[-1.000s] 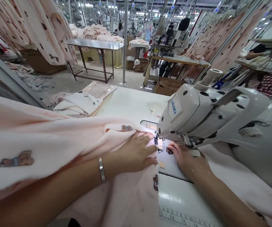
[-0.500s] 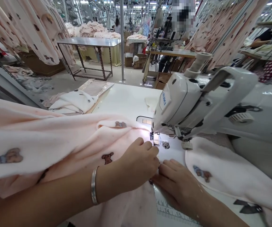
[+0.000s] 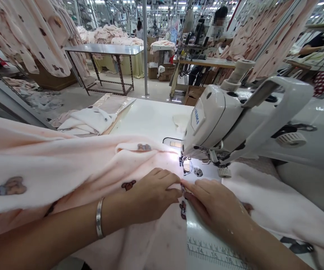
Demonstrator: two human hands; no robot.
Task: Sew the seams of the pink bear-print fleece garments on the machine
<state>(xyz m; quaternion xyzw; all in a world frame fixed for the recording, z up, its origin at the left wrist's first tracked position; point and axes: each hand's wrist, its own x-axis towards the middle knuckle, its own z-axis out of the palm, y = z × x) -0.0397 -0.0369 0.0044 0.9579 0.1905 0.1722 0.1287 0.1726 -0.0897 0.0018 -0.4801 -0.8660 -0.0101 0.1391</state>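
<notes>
Pale pink plush fabric printed with small bears spreads over the left of the sewing table, its edge running up to the presser foot of a white sewing machine. My left hand lies on this fabric with thumb and fingers closed on its edge, just in front of the foot. From the other side, my right hand pinches the same edge between thumb and forefinger. The fingertips of both hands almost meet. The needle is too small to make out.
Another bear-print piece lies right of the machine, with dark thread snips on it. A ruler scale marks the table's front. Folded fabric sits at the back left. A co-worker stands beyond.
My left hand has slid slightly left and its fingers have straightened some. My right hand has moved up to the fabric edge, where a printed bear now shows below the fingers.
</notes>
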